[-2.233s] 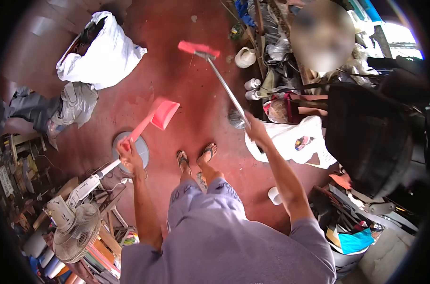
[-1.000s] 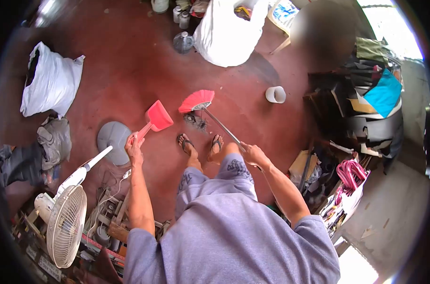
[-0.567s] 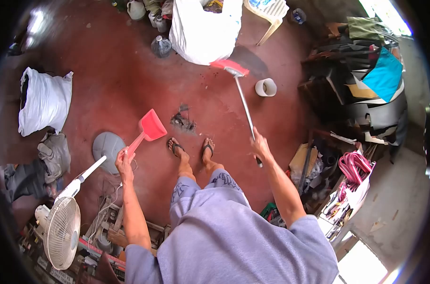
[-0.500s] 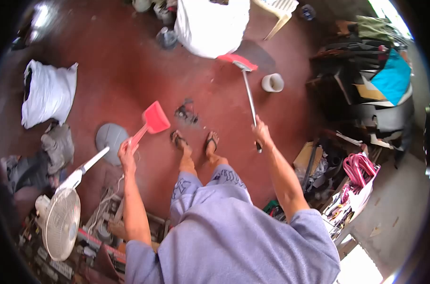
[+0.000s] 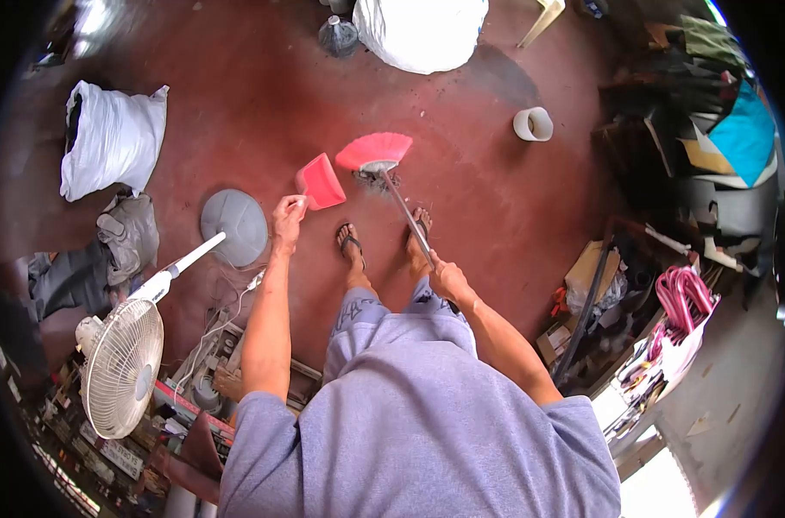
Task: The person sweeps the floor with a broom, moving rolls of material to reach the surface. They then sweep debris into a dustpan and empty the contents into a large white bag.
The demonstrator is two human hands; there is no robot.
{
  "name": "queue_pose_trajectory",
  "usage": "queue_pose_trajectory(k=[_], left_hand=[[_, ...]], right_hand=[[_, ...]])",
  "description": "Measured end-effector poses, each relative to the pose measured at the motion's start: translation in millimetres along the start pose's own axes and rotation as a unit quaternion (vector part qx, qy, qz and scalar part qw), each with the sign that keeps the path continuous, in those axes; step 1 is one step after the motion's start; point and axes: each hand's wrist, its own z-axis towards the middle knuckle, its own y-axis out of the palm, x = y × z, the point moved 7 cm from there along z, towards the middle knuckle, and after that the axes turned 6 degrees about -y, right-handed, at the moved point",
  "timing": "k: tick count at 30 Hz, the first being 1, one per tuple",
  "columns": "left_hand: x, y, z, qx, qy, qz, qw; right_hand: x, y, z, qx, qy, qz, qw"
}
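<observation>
My left hand (image 5: 288,223) grips the handle of a red dustpan (image 5: 323,183), held out in front of my feet. In my right hand (image 5: 450,281) is the long handle of a broom (image 5: 375,154) with red bristles. The broom head is over a small heap of dark debris (image 5: 380,183), partly covering it, just right of the dustpan. Between pan and heap there is a short gap. Both sandalled feet (image 5: 351,244) stand on the red floor below the debris.
A standing fan (image 5: 123,369) with a round grey base is at my left, near a white sack (image 5: 116,142). Ahead are a large white bag (image 5: 422,34) and a clear jug (image 5: 338,37). A white container (image 5: 533,124) stands right of centre. Piled goods (image 5: 686,147) line the right.
The broom head has swung left and nearer, from beside the large white bag to the debris heap. The dustpan has shifted slightly towards the heap. The view has moved too.
</observation>
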Motion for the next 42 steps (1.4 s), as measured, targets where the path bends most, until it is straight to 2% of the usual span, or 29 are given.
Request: queue_pose_trajectory(k=[4,8,11,15,18,19,24,26,32,35,39,42], left_hand=[[-3,7,5,-0.067,0.000,-0.009,0.998],[0,4,11,-0.124,0.019,0.014,0.992],[4,-3,10,-0.150,0.013,0.026,0.988],[5,-8,10,-0.162,-0.008,0.046,0.986],[5,-12,3,-0.164,-0.015,0.051,0.985],[3,-14,-1,-0.166,-0.015,0.052,0.985],[-15,-26,-15,-0.151,0.000,0.069,0.986],[-24,-29,-24,-0.135,0.001,0.066,0.989],[-51,-20,-51,-0.074,-0.031,0.044,0.996],[-63,-4,-63,-0.048,-0.054,0.000,0.997],[-97,20,-79,-0.024,-0.060,-0.023,0.998],[-99,35,-89,-0.039,-0.032,-0.026,0.998]], right_hand=[[1,36,-65,-0.008,0.019,-0.002,1.000],[8,60,-157,0.050,0.059,0.088,0.993],[5,73,-224,0.087,0.157,0.218,0.959],[30,112,-264,0.158,0.212,0.326,0.907],[51,134,-250,0.211,0.207,0.456,0.839],[61,145,-237,0.216,0.203,0.519,0.801],[81,169,-142,0.227,0.302,0.611,0.696],[63,168,-109,0.202,0.315,0.651,0.660],[-58,118,-49,0.114,0.211,0.748,0.619],[-75,122,-22,0.070,0.173,0.727,0.661],[-88,124,-27,0.064,0.106,0.619,0.775],[-75,142,-27,0.055,0.085,0.394,0.914]])
